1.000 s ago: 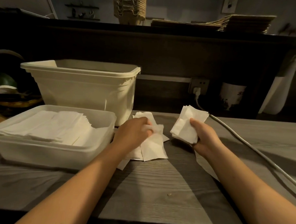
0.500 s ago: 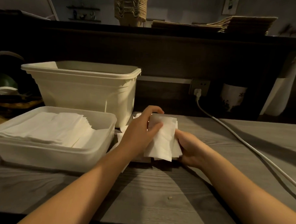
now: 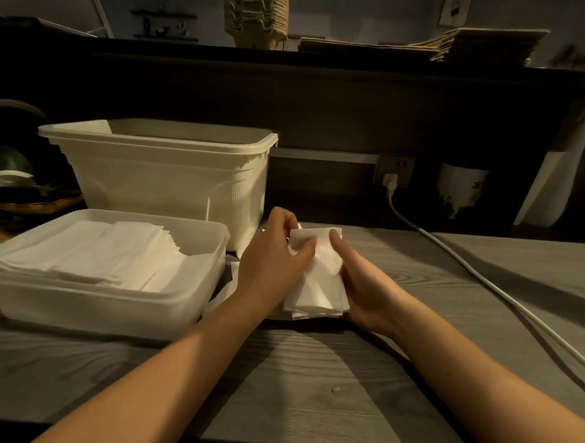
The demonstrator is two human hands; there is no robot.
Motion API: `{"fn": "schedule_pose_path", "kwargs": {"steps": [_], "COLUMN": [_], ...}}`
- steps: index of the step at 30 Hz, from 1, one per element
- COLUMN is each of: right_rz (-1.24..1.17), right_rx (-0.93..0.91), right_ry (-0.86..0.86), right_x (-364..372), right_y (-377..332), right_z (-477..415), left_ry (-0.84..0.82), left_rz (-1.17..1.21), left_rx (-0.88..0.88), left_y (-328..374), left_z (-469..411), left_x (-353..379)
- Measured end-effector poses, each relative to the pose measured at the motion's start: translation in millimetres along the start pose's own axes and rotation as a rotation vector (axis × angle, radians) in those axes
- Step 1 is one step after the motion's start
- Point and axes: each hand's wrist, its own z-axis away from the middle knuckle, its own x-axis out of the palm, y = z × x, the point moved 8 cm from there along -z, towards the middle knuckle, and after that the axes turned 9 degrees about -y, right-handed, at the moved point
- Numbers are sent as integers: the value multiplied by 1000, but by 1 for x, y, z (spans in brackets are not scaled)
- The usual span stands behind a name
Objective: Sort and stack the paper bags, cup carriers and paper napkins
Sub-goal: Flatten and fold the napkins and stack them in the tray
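Observation:
A small stack of white paper napkins (image 3: 318,283) is held upright between both hands over the grey wooden table. My left hand (image 3: 272,261) grips its left side with the thumb on the front. My right hand (image 3: 362,289) grips the right side, thumb on top of the stack. A few loose napkins (image 3: 226,289) lie on the table under my left wrist. A shallow clear tub (image 3: 199,297) at the left holds a flat pile of napkins (image 3: 93,255). On the high shelf stand stacked cup carriers (image 3: 254,12) and flat paper bags (image 3: 480,45).
A tall cream plastic bin (image 3: 164,177) stands behind the shallow tub. A white power cable (image 3: 484,282) runs from a wall socket (image 3: 393,170) across the table's right side. A basket with dishes (image 3: 21,197) sits at the far left.
My left hand lifted loose napkins from the table and brought them against the stack in my right hand. Both hands now hold one combined stack, lower and closer to the table.

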Motion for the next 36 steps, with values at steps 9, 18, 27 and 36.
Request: {"fn": "schedule_pose_path", "kwargs": {"steps": [9, 18, 27, 36], "right_rz": [-39, -77, 5, 2], "right_rx": [-78, -160, -135, -162], "right_ry": [337, 560, 565, 578], "right_x": [-36, -69, -70, -77], "right_y": [-15, -26, -26, -29], "right_z": [9, 22, 19, 20], "left_ry": [6, -345, -422, -304], "left_rz": [-56, -601, -728, -427], "left_rx": [17, -50, -148, -39], "left_y": [-11, -25, -37, -21], "left_z": [-9, -3, -2, -9], "left_x": [-3, 25, 26, 9]}}
